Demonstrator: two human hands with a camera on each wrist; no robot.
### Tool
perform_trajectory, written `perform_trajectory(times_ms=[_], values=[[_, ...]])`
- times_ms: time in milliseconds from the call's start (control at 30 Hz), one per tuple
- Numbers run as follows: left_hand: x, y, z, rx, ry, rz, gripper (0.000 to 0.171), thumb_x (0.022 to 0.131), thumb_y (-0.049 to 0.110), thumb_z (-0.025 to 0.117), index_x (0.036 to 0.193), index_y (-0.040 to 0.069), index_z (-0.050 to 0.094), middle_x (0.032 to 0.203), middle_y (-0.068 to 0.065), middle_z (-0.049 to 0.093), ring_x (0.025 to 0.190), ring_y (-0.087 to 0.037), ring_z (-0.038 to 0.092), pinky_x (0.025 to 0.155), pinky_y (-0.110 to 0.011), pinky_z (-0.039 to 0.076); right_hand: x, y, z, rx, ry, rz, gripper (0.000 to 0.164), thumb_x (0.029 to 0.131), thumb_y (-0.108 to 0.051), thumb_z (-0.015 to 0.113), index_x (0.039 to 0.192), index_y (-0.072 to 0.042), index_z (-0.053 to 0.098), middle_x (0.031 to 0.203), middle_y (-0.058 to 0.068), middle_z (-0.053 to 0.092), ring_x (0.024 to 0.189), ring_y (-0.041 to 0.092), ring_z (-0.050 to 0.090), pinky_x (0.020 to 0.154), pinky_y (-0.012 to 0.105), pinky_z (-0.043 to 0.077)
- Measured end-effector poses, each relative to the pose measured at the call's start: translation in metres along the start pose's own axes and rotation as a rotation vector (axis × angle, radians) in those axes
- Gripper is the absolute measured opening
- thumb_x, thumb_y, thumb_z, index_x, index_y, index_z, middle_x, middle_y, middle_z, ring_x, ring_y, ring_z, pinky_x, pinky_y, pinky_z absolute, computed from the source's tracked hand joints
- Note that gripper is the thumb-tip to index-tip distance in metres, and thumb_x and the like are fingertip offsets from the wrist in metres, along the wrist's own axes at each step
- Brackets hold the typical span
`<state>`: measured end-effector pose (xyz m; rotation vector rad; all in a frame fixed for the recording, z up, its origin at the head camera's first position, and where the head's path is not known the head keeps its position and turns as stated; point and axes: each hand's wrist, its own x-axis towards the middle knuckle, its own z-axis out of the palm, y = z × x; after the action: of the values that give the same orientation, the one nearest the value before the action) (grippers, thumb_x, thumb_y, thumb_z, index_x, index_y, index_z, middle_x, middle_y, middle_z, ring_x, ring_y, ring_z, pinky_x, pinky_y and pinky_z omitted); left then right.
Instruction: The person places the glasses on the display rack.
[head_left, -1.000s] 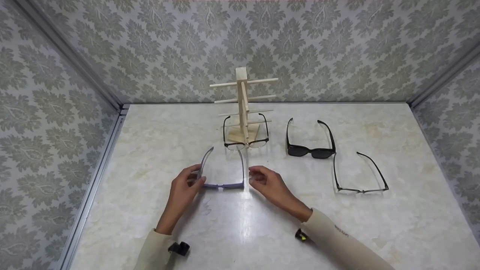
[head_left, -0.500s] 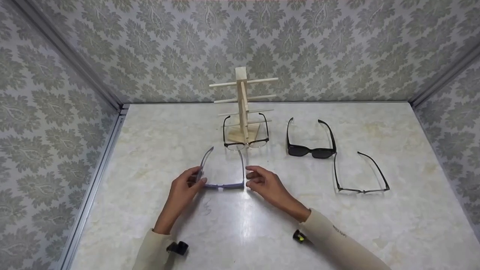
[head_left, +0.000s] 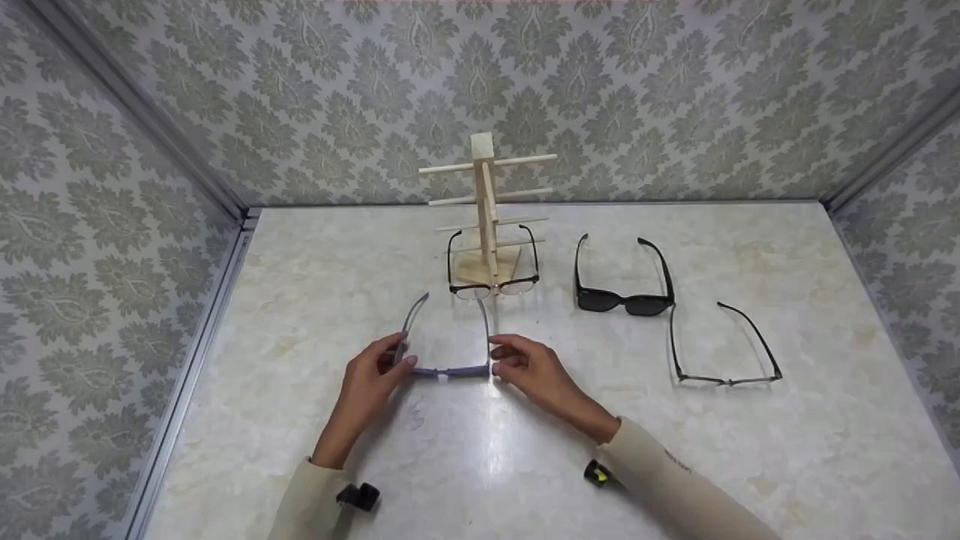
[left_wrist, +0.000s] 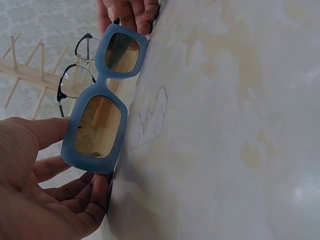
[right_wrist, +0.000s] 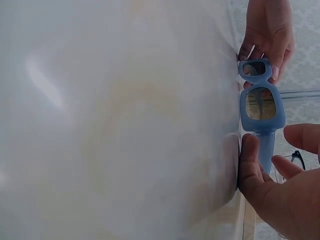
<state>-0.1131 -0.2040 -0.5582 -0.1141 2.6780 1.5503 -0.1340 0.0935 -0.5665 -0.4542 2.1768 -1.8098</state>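
Mid-table, left grip (head_left: 373, 370) pinches crosswise blue sunglasses (head_left: 466, 371) (temples (head_left: 485, 321) away); right grip (head_left: 535, 367) seems loose.

The head camera looks forward and down from high up — both far corners of the table (head_left: 450, 465) show. The left wrist camera is low and close, tipped sideways, facing the blue glasses (left_wrist: 101, 82). The right one, tipped too, faces them from their other end. Both share the glasses, left hand (head_left: 367, 373) and right hand (head_left: 538, 370).

Near the middle of the frame, the right hand (head_left: 538, 370) had edged slightly leftward, closer to the blue sunglasses (head_left: 469, 371).
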Motion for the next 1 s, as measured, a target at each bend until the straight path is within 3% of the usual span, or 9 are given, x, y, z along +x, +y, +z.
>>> perform_trajectory(times_ms=[400, 567, 1000], values=[[-0.001, 0.0, 0.001, 0.011, 0.012, 0.0, 0.051, 0.103, 0.013, 0.08, 0.151, 0.002, 0.065, 0.137, -0.016, 0.072, 0.116, -0.029, 0.072, 0.099, -0.043, 0.06, 0.0, -0.003, 0.002, -0.045, -0.016, -0.037, 0.039, 0.102, -0.001, 0.073, 0.139, 0.01, 0.068, 0.123, 0.026, 0.076, 0.108, 0.038, 0.075, 0.093, 0.03, 0.062], [-0.003, 0.0, 0.0, 0.017, 0.02, 0.002, 0.052, 0.103, 0.014, 0.08, 0.151, 0.002, 0.066, 0.136, -0.016, 0.073, 0.115, -0.029, 0.072, 0.099, -0.045, 0.06, 0.0, -0.004, 0.004, -0.058, -0.014, -0.03, 0.04, 0.102, -0.002, 0.074, 0.139, 0.01, 0.069, 0.121, 0.024, 0.077, 0.108, 0.035, 0.075, 0.091, 0.027, 0.061], [-0.023, 0.003, -0.009, 0.011, 0.041, 0.006, 0.051, 0.103, 0.012, 0.08, 0.15, 0.0, 0.066, 0.133, -0.016, 0.073, 0.112, -0.03, 0.073, 0.1, -0.046, 0.061, 0.0, -0.012, 0.01, -0.049, -0.027, -0.057, 0.038, 0.105, -0.009, 0.075, 0.139, 0.007, 0.069, 0.118, 0.02, 0.077, 0.105, 0.032, 0.076, 0.09, 0.028, 0.061]])
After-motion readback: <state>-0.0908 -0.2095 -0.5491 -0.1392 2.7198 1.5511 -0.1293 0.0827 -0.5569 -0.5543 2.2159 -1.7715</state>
